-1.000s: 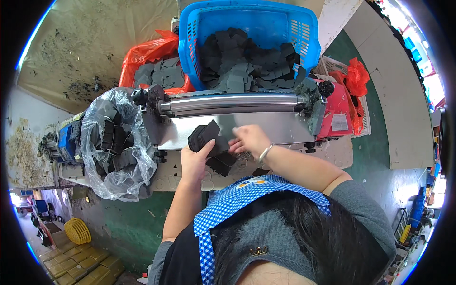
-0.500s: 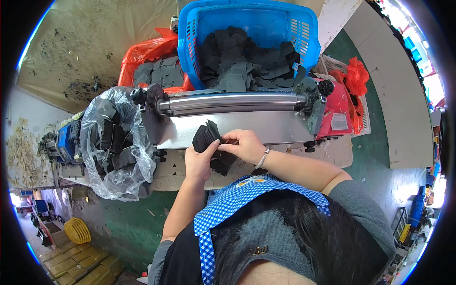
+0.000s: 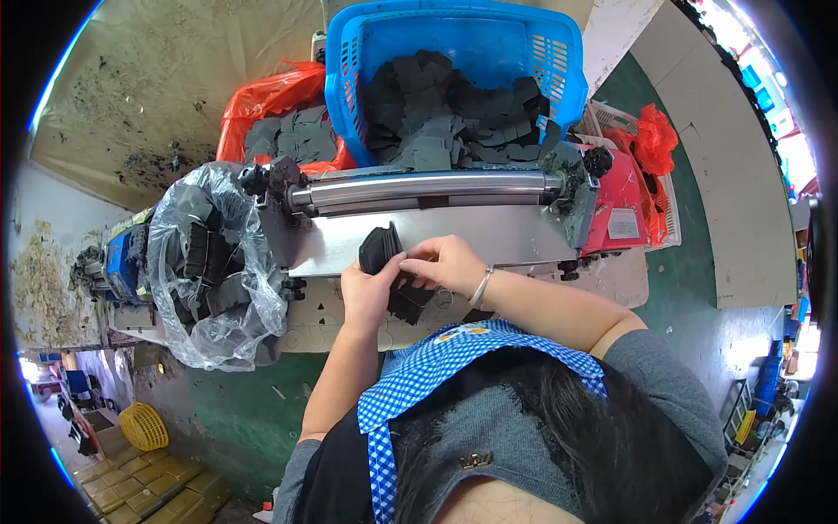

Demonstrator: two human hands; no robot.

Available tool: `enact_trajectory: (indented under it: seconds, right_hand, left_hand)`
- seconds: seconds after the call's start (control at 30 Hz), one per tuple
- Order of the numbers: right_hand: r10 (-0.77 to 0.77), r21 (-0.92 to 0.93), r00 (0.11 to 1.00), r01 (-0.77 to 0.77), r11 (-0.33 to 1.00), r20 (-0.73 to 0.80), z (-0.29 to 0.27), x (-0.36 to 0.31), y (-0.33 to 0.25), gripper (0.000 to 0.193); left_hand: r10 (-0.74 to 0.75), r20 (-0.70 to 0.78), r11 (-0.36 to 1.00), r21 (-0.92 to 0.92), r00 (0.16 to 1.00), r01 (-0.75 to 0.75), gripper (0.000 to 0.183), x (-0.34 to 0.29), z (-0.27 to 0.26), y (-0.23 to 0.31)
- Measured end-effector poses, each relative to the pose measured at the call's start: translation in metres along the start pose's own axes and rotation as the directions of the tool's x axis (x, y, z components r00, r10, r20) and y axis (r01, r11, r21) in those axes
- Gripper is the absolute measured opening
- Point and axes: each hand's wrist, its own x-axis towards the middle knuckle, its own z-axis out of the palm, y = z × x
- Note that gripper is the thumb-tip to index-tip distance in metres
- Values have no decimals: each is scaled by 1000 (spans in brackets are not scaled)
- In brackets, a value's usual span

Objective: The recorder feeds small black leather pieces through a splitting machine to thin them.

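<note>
My left hand (image 3: 367,288) is closed around a stack of thin black sheets (image 3: 379,248), its thumb lying along the near side. At the right edge of that stack, my right hand (image 3: 448,265) has thumb and fingers pinched together; what lies between them is hidden. More black pieces (image 3: 410,301) lie below the hands on the worktop. Beyond the hands is a machine with steel rollers (image 3: 428,188) and a flat metal feed plate (image 3: 515,231). One small black sheet (image 3: 434,202) rests at the near side of the rollers.
Behind the rollers stands a blue basket (image 3: 471,26) heaped with dark grey pieces (image 3: 432,131). A red bag (image 3: 262,98) of similar pieces sits beside it. On the left, a clear plastic bag (image 3: 249,327) holds black stacks. The machine's red housing (image 3: 618,196) is at the right.
A black sheet now lies against the rollers, where none was before. The stack in my left hand has closed up from its fanned state. My right hand has shifted only slightly.
</note>
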Motion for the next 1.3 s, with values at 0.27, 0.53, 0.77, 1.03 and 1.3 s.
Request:
enact_trajectory:
  seconds: [0.27,0.53,0.77,1.03,1.3]
  right_hand:
    - [389,526,867,-184,830,-311,-49,29,21,25]
    - [87,126,996,-89,988,21,-13,11,9,25]
    - [264,388,935,-158,908,-237,-38,23,17,23]
    - [325,458,920,-198,867,-217,-33,20,14,25]
    - [-86,9,996,86,996,-28,4,0,0,25]
  left_hand:
    - [-39,-66,998,-59,997,35,11,3,-1,12]
    - [-233,53,925,-295,971,238,14,3,8,7]
    - [-21,-102,997,-72,995,13,14,4,3,3]
    - [-165,-71,930,-342,984,131,15,4,4,7]
    - [-88,0,975,-207,996,86,14,-1,11,4]
